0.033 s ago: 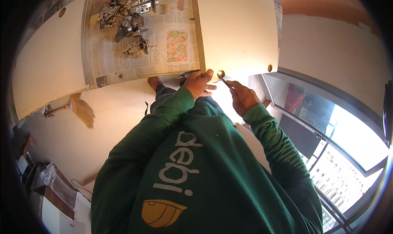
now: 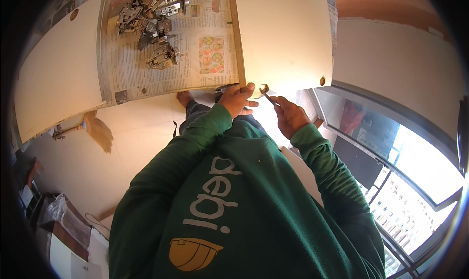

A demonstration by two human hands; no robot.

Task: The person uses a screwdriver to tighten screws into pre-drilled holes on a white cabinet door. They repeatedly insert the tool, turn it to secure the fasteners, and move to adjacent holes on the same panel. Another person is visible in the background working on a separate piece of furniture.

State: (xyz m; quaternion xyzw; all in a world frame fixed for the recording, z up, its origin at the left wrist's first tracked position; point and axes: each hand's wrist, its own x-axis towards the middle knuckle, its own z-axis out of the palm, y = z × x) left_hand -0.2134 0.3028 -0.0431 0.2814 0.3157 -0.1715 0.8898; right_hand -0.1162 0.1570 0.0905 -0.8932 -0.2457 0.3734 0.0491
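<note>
My right hand (image 2: 291, 118) is closed round a slim dark hand tool (image 2: 268, 98), whose kind I cannot make out. Its tip is at a round hole (image 2: 264, 88) near the front edge of a cream board (image 2: 288, 35). At the board's near left corner is my left hand (image 2: 236, 101), its thumb against the edge and its fingers stretched out and apart. Left of the board, newspaper (image 2: 195, 74) bears a pile of metal cabinet hinges (image 2: 151, 15), with one hinge (image 2: 163, 57) a little nearer to me.
Another cream board (image 2: 58, 69) with a hole lies at the far left. The right board has a second hole (image 2: 322, 81) near its right corner. A broom head (image 2: 98, 132) shows below the left board. To the right is a bright window (image 2: 420, 157).
</note>
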